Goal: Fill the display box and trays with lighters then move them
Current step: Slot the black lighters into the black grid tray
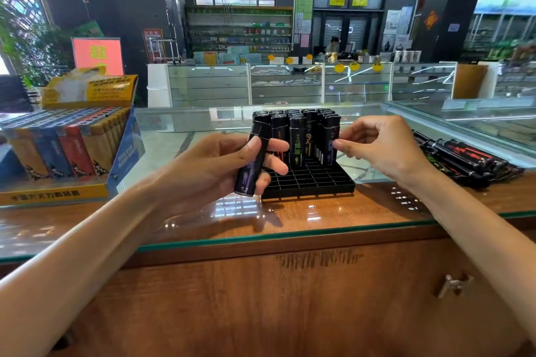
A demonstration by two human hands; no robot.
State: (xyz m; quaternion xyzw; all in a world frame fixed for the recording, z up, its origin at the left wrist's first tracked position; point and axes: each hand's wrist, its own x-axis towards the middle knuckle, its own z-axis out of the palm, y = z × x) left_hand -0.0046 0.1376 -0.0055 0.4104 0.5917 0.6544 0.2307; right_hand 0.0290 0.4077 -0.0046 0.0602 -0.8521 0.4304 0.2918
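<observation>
while half-filled, black tray (307, 180) holds upright black lighters (297, 139)

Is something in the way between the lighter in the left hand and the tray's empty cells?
Nothing visible. The lighter in the left hand hangs beside the open front cells of the tray; the right hand pinches a standing lighter behind them.

The lighter (251, 166) in the left fingers (275, 144) is black with a purple figure. Behind it the tray (313, 180) is a black grid; the standing lighters (297, 139) are black with green, red and white characters. Right of the right fingers (343, 145), the loose lighters (461, 156) are black with red and green print. Left of the left fingers, the display box (52, 196) is yellow and blue, its boxed lighters (66, 151) yellow, blue and red.
</observation>
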